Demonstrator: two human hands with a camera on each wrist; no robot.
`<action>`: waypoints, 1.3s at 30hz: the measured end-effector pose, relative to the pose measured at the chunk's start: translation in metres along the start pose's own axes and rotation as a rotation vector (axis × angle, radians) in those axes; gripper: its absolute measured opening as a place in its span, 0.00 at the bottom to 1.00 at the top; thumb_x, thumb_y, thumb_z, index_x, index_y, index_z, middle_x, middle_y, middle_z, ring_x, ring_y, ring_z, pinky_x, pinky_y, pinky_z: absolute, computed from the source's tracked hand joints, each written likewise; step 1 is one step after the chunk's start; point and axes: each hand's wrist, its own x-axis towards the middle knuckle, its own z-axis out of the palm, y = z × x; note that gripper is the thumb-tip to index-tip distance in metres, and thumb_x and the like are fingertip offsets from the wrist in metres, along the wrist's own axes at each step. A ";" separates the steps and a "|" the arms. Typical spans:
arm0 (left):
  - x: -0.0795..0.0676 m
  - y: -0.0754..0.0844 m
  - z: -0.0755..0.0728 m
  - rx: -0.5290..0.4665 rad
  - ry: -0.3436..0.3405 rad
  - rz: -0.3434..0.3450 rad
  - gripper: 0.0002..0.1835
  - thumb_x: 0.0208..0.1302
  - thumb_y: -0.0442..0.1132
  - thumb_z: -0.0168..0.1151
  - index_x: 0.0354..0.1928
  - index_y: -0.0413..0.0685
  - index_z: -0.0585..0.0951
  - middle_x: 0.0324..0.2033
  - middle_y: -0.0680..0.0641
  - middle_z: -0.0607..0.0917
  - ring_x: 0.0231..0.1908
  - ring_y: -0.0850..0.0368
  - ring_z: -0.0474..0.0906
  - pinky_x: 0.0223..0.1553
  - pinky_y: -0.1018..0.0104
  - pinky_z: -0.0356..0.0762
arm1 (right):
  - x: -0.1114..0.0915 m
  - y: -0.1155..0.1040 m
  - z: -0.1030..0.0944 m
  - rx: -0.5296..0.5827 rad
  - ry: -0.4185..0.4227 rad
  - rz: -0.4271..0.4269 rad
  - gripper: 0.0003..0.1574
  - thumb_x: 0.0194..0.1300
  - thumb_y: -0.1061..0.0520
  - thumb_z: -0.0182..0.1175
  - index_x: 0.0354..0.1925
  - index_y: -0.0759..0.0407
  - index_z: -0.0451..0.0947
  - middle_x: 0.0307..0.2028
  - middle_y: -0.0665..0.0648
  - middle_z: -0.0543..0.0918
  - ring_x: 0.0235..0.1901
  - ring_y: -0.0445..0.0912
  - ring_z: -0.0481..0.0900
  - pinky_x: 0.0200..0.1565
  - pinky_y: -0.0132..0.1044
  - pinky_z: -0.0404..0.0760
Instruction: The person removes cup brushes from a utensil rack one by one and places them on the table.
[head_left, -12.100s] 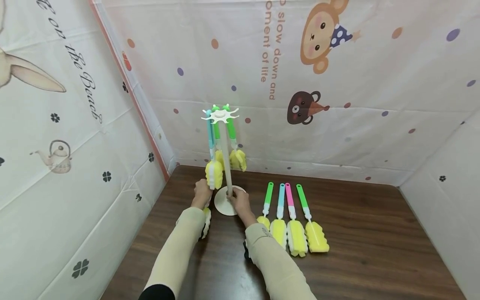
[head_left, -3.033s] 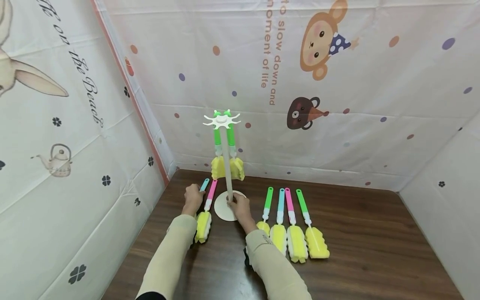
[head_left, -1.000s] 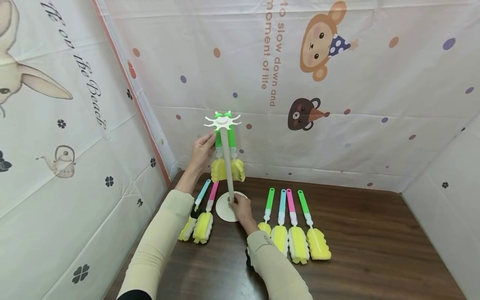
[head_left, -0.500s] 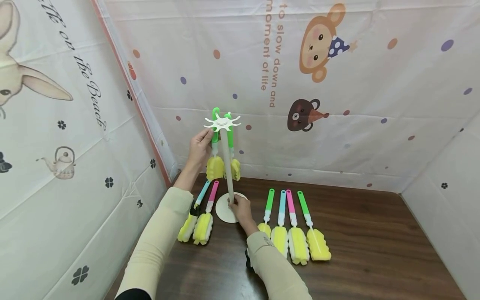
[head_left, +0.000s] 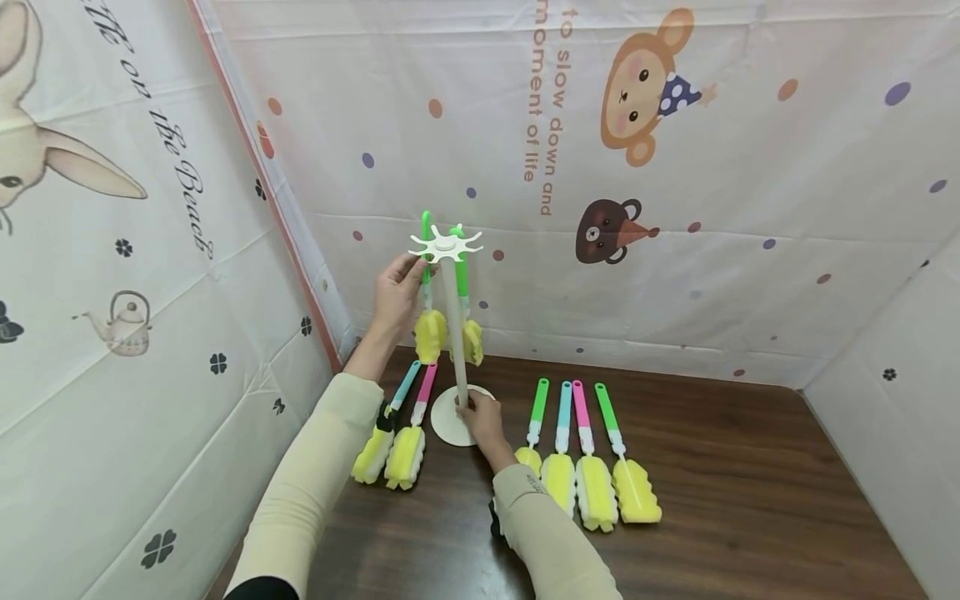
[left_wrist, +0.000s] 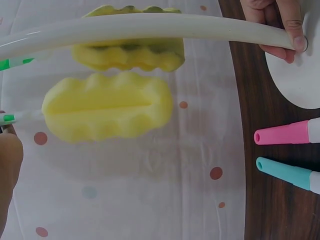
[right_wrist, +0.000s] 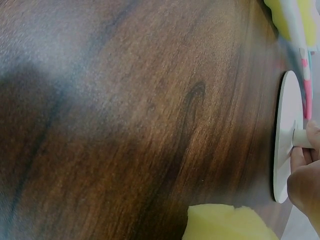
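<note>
In the head view my left hand (head_left: 396, 292) pinches the green handle of a sponge bottle brush (head_left: 431, 336) at the upper left of a white rack (head_left: 453, 325). The handle's looped tip stands above the rack's curved hooks, and its yellow sponge head hangs down, large in the left wrist view. A second green-handled brush (head_left: 462, 275) hangs at the back of the rack. My right hand (head_left: 483, 421) grips the foot of the pole, just above the round base (right_wrist: 286, 150); the right wrist view shows the thumb and fingers around it.
Left of the base lie a blue-handled brush (head_left: 405, 385) and a pink-handled brush (head_left: 426, 385). Several more, including a right-hand green one (head_left: 637, 492), lie in a row on the wooden table (head_left: 750, 483). A printed cloth (head_left: 675, 292) rises behind the table.
The blue-handled brush went from the rack to the table beside the pink one. My left hand then rose, took hold of a green-handled brush and shifted it up and left. My right hand stayed.
</note>
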 end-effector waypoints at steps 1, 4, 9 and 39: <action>0.000 0.000 -0.001 0.010 0.005 0.013 0.07 0.74 0.34 0.60 0.50 0.44 0.83 0.42 0.51 0.87 0.44 0.56 0.83 0.58 0.62 0.78 | 0.000 0.000 0.000 -0.002 0.001 -0.002 0.06 0.63 0.67 0.70 0.39 0.61 0.87 0.37 0.60 0.90 0.43 0.53 0.88 0.45 0.48 0.85; 0.000 0.000 -0.003 0.038 0.018 0.041 0.08 0.73 0.34 0.62 0.50 0.42 0.84 0.42 0.51 0.88 0.44 0.57 0.84 0.56 0.63 0.79 | 0.000 0.000 0.000 -0.005 0.001 -0.005 0.06 0.62 0.66 0.70 0.39 0.61 0.87 0.38 0.60 0.90 0.44 0.53 0.88 0.46 0.48 0.85; -0.001 0.000 -0.007 0.041 0.015 0.068 0.10 0.72 0.32 0.62 0.52 0.40 0.84 0.44 0.46 0.89 0.44 0.56 0.85 0.55 0.63 0.80 | 0.000 0.001 0.000 -0.008 0.001 -0.002 0.06 0.63 0.66 0.70 0.40 0.61 0.87 0.38 0.60 0.90 0.44 0.54 0.88 0.46 0.48 0.85; -0.046 0.010 -0.064 0.417 0.027 -0.070 0.20 0.72 0.40 0.64 0.60 0.34 0.79 0.52 0.36 0.86 0.47 0.60 0.84 0.52 0.70 0.79 | 0.000 0.001 0.000 -0.031 0.006 -0.006 0.07 0.62 0.67 0.70 0.40 0.62 0.87 0.36 0.59 0.90 0.41 0.52 0.88 0.42 0.47 0.86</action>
